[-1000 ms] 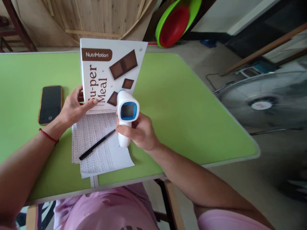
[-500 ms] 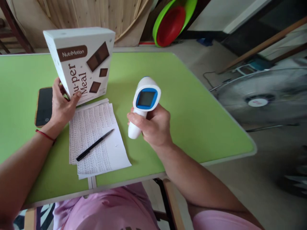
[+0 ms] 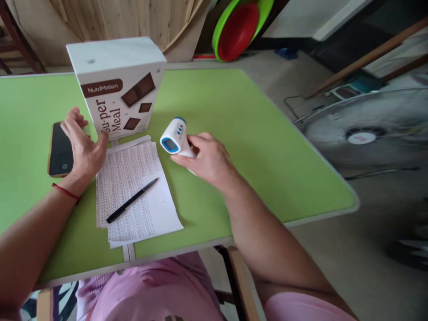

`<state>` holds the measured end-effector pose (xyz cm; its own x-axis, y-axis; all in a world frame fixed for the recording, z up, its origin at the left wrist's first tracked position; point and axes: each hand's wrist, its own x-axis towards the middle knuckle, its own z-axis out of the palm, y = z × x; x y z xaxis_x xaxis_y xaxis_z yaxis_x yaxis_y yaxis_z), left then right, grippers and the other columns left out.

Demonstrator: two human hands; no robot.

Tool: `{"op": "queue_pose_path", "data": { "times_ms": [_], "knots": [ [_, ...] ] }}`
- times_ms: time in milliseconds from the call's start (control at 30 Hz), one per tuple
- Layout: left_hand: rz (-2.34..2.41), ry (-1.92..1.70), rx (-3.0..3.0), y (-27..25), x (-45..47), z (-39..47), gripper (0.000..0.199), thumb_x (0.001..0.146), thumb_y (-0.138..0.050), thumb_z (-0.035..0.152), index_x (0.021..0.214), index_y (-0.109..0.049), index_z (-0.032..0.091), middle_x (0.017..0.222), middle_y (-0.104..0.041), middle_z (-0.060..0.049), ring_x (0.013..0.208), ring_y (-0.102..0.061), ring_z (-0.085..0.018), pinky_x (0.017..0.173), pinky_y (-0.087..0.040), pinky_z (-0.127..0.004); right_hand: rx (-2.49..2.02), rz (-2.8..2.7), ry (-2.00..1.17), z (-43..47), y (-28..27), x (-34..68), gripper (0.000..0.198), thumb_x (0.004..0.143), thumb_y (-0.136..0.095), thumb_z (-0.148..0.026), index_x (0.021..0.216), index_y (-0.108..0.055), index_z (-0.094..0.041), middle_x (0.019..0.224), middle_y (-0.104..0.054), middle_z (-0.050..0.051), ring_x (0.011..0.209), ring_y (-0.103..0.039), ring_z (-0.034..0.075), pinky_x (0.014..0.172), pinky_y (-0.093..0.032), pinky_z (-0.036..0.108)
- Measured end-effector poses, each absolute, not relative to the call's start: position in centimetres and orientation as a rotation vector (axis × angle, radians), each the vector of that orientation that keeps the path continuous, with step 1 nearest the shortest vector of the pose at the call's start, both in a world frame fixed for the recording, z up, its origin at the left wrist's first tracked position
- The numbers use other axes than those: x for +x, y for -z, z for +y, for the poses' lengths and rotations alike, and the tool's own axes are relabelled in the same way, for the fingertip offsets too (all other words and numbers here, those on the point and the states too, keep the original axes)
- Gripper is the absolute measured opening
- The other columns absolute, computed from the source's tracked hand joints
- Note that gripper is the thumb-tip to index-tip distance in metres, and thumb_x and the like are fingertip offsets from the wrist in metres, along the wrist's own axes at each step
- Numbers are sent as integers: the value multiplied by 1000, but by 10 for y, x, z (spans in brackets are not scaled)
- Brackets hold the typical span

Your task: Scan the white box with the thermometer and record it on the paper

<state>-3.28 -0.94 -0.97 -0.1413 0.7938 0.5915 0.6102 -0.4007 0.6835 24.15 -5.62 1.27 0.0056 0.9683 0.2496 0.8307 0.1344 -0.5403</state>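
Note:
A white NutriMotion box (image 3: 117,96) with pictures of chocolate stands upright on the green table. My left hand (image 3: 83,149) is beside its lower left corner, fingers spread apart, the thumb close to or touching the box front. My right hand (image 3: 209,158) grips a white infrared thermometer (image 3: 174,136) with a blue-framed screen, tilted over to the left near the tabletop. Handwritten paper sheets (image 3: 167,214) lie in front of the box, with a black pen (image 3: 132,200) slanting across them. A phone (image 3: 60,151) rests partly behind my left hand.
The green table (image 3: 267,156) has a pale rim. On the floor to the right stands a large fan (image 3: 361,136). A red basin (image 3: 239,33) and a green one lean beyond the table's far edge, beside a wooden panel (image 3: 123,22).
My left hand has loosened from the box, its fingers now spread, and the box sits more squarely upright. My right hand has tipped the thermometer over and lowered it to the left.

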Motion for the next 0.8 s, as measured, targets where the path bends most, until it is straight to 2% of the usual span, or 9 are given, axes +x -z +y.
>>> {"op": "queue_pose_path", "data": {
  "times_ms": [200, 300, 367, 433, 500, 567, 667, 800],
  "knots": [
    [1578, -1753, 1977, -10, -12, -30, 43, 74, -64, 24, 110, -40, 26, 105, -45, -6, 98, -52, -23, 81, -44, -40, -2090, -1979, -214, -42, -1, 253, 30, 73, -68, -43, 90, -67, -18, 90, -59, 7, 71, -55, 18, 63, -44, 33],
    [1499, -1758, 2032, -9, -10, -29, 42, 71, -66, 28, 105, -42, 26, 101, -45, -5, 94, -52, -22, 81, -46, -39, -2103, -1945, -158, -40, 1, 258, 40, 71, -72, -45, 98, -68, -17, 92, -59, 9, 78, -56, 22, 69, -46, 39],
    [1476, -1716, 2027, -8, -9, -29, 41, 72, -67, 31, 104, -43, 25, 99, -45, -5, 92, -52, -22, 80, -47, -39, -1964, -1924, -55, -42, 0, 257, 45, 67, -76, -42, 103, -67, -16, 97, -58, 10, 88, -55, 26, 77, -47, 43],
    [1459, -1683, 2019, -7, -8, -29, 40, 72, -67, 32, 103, -43, 25, 97, -46, -4, 89, -53, -22, 80, -47, -40, -1656, -1983, -22, -48, 0, 251, 37, 71, -75, -36, 103, -68, -19, 98, -57, 9, 93, -54, 25, 82, -46, 43],
    [1455, -1633, 2027, -6, -7, -31, 37, 76, -66, 31, 104, -43, 25, 97, -47, -4, 89, -53, -22, 82, -46, -40, -1257, -2161, -157, -58, 0, 240, 20, 80, -67, -31, 98, -70, -23, 89, -58, 5, 87, -55, 20, 78, -46, 39],
    [1458, -1570, 2057, -5, -6, -33, 32, 80, -62, 32, 105, -42, 26, 96, -47, -4, 88, -53, -22, 83, -45, -40, -926, -2382, -314, -69, 2, 227, 13, 83, -66, -29, 95, -71, -26, 83, -59, 2, 79, -55, 17, 74, -44, 35],
    [1461, -1510, 2117, -5, -5, -36, 29, 84, -58, 36, 106, -42, 26, 93, -48, -4, 83, -53, -20, 78, -47, -39, -765, -2526, -280, -80, 7, 214, 9, 84, -66, -24, 91, -71, -23, 79, -60, 2, 77, -55, 16, 73, -41, 34],
    [1398, -1482, 2141, -6, -3, -38, 26, 88, -54, 44, 104, -44, 26, 84, -48, -2, 76, -54, -18, 71, -48, -36, -779, -2524, -218, -77, 6, 218, 10, 88, -58, -17, 86, -67, -20, 80, -63, 3, 79, -57, 17, 75, -42, 37]
  ]
}}
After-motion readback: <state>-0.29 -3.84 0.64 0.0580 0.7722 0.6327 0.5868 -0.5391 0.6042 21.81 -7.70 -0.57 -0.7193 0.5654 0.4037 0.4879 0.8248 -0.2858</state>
